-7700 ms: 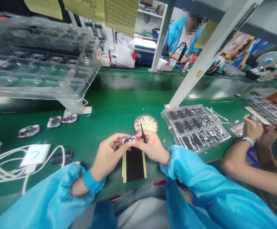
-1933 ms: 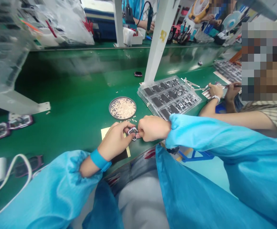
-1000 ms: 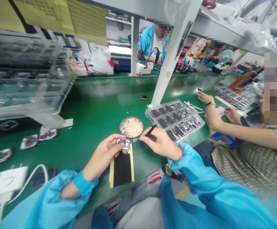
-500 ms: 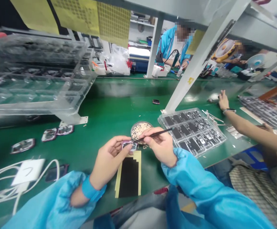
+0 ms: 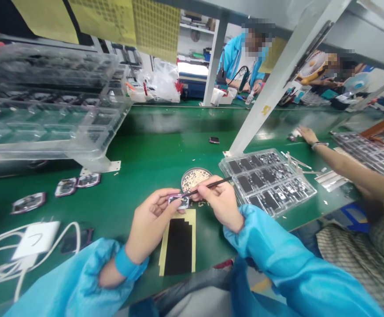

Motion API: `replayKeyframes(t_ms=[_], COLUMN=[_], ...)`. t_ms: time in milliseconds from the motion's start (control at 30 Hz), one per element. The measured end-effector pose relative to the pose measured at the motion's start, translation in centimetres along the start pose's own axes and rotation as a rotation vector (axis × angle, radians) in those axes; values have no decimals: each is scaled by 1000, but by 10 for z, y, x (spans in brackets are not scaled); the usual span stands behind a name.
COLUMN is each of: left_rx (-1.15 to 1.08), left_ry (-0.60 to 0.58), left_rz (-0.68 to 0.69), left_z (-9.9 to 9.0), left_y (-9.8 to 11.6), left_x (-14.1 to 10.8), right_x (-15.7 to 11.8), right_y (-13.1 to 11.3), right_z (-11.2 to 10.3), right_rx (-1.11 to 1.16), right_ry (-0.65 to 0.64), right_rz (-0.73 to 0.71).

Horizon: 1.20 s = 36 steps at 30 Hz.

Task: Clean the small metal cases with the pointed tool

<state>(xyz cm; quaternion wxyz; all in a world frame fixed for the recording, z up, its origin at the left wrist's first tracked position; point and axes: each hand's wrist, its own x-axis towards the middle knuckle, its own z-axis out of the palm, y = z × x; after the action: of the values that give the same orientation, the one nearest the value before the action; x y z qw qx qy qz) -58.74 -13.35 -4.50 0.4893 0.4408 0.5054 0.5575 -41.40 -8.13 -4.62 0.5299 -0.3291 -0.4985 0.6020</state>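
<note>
Left hand [image 5: 150, 222] curled, thumb and fingertips pinching small pink-rimmed part [image 5: 179, 201] just above black strip [image 5: 179, 240]. Right hand [image 5: 221, 203] closed narrow around thin dark tweezers [image 5: 208, 186], tip touching part's top face, hands almost meeting. Round dish of pale bits [image 5: 195, 177] just beyond both hands; clear tray of dark pieces [image 5: 267, 182] right of right hand, near
</note>
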Motion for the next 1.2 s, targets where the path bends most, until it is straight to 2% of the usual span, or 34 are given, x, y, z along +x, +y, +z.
replayKeyframes(t_ms=[133, 367, 600, 700, 767, 833, 900, 967, 1067, 1200], left_rx=[-1, 32, 31, 30, 15, -4, -14, -13, -18, -32], left_ry=[-9, 34, 30, 31, 22, -1, -18, -23, -13, 3], left_rz=[-27, -18, -18, -24, -37, -57, -72, -82, -94, -88], left_z=[0, 1, 2, 0, -1, -2, -2, -1, -1, -2], left_y=[-6, -10, -10, -13, -14, -13, -11, -10, -10, -12], left_x=[1, 3, 5, 6, 6, 6, 5, 5, 5, 6], right_x=[1, -1, 1, 4, 7, 9, 10, 10, 10, 8], right_y=[5, 12, 16, 11, 6, 2, -1, -2, -1, 1], right_z=[2, 4, 3, -2, -7, -13, -18, -21, -21, -20], right_rx=[24, 54, 190, 187, 38, -256, -555, -724, -783, -762], right_ry=[22, 56, 6, 54, 124, 179, 200, 185, 123, 93], right_rz=[44, 22, 162, 114, 9, -112, -224, -317, -370, -342])
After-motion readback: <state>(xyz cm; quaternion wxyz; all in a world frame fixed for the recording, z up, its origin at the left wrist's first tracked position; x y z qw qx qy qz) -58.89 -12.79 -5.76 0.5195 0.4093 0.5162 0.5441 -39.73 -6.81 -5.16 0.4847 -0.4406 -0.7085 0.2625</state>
